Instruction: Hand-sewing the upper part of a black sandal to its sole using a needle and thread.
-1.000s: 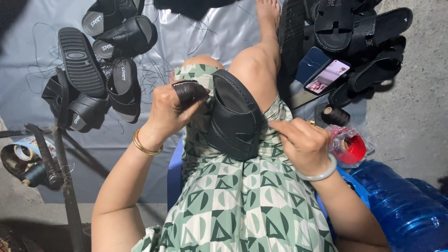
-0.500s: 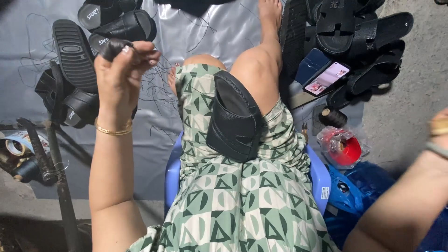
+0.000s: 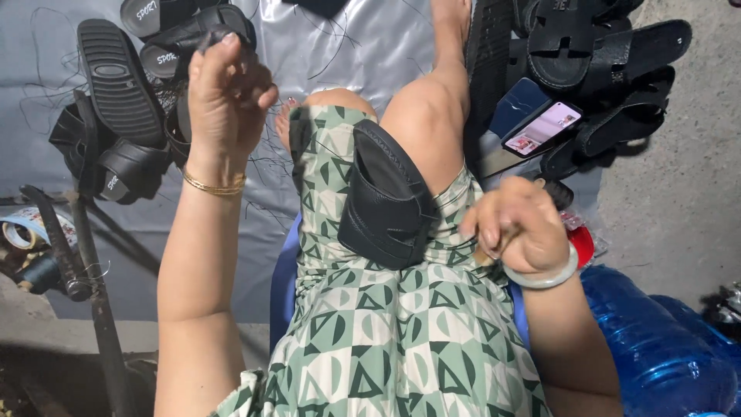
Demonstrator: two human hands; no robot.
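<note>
Your right hand [image 3: 515,224] has returned beside the black sandal [image 3: 386,202] on your lap, fingers closed around a small tool; your left hand [image 3: 225,85] stays raised, pinching thread. Pull evenly.

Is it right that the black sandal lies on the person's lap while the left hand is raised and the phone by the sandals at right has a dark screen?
Not quite: the head view shows the phone lit. The black sandal does lie on the lap, left hand raised.

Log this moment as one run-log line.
left hand: raised, pinched shut, content unclear | right hand: fist on small tool by thigh | sandal: on lap, untouched | phone: on sandal pile, screen lit
</note>
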